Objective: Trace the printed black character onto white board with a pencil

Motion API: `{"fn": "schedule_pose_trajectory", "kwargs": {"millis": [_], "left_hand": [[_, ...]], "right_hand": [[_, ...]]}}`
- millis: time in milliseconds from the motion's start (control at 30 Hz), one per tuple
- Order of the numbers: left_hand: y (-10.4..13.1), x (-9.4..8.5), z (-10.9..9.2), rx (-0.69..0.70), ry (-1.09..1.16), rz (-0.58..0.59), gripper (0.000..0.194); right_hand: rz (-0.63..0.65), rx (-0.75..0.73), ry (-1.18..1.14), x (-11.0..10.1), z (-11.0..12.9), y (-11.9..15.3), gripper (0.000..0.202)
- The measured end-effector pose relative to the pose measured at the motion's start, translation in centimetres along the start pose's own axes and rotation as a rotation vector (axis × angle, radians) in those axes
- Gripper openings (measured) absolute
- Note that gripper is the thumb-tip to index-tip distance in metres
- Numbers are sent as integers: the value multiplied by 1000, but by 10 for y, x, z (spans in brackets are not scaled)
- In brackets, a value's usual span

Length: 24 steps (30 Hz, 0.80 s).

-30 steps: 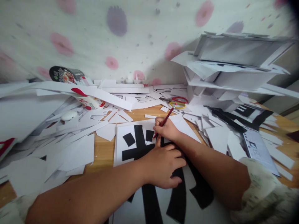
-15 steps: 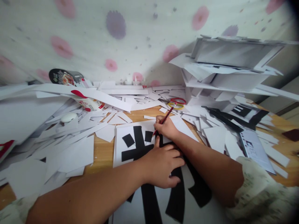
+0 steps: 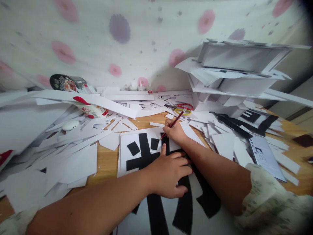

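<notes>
The likeliest trouble is a slip of the black shapes (image 3: 156, 213): the left hand (image 3: 171, 173) lies flat across their middle with its fingers spread, its grip holding nothing, so the outlying pieces near the top have no finger on them. If they are loose, a sideways push from the pencil (image 3: 178, 118) could nudge one askew; whether they are stuck down I can't quite tell, as the hands and forearms cover much of them. The right hand (image 3: 175, 131) has its grip closed around the pencil, slanted with its tip down beside a small black piece (image 3: 154, 144). A forearm dragging across the white sheet (image 3: 124, 147) might also skew it or smudge a line. The black pieces are flat and matt, some straight bars, some curved, two nearly square. Stiff, smooth white offcuts (image 3: 110, 140), sharp-cornered and strip-like, crowd the wood-grained tabletop (image 3: 107, 160), and scissors (image 3: 187, 113) with looped red and yellow handles lie beyond the pencil.
</notes>
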<state>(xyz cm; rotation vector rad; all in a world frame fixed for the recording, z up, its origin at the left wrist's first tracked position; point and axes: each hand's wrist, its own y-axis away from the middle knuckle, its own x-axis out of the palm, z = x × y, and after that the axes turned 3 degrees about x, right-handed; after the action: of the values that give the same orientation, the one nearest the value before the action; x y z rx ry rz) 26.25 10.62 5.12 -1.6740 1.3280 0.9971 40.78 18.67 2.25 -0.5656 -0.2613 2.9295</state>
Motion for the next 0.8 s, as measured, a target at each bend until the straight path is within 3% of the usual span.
{"fn": "schedule_pose_trajectory", "kwargs": {"millis": [333, 567, 800], "left_hand": [[0, 1, 2, 16, -22, -13, 45], [0, 3, 2, 17, -92, -23, 36], [0, 5, 3, 30, -107, -36, 35]], "right_hand": [[-17, 29, -118, 2, 4, 3, 22], [305, 96, -322, 11, 23, 22, 27], [300, 63, -226, 12, 18, 22, 26]]}}
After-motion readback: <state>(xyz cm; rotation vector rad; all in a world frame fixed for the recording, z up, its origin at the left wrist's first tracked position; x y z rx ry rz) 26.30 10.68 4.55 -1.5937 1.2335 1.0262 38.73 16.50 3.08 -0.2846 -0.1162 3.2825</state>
